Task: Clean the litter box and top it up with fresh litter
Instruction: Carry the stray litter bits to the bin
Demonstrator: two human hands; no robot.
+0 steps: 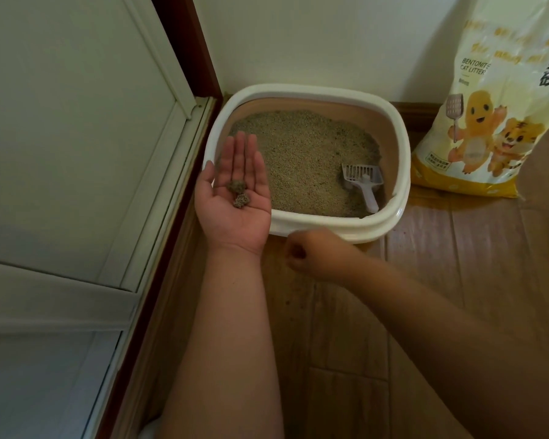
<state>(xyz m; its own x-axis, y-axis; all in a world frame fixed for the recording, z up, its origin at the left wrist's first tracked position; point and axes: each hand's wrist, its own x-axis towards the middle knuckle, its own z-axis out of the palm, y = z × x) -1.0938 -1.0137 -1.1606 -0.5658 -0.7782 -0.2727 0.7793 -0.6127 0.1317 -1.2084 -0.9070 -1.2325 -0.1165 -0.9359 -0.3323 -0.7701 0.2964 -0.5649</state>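
Cleaning looks underway — the left hand (pixel 235 198), flat and palm-up, carries two clumps (pixel 239 193) beside the litter box (pixel 301 90), the right hand (pixel 311 251) curls empty — the litter bag (pixel 488 99) still awaits pouring.

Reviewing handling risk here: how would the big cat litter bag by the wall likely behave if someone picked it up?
The litter bag looks full and tall, so probably heavy for one hand. Its creased, bulging sides suggest a soft sack that would sag and shift rather than stay stiff. Its film looks glossy, so possibly slippery; it leans on the wall and might slump if pushed.
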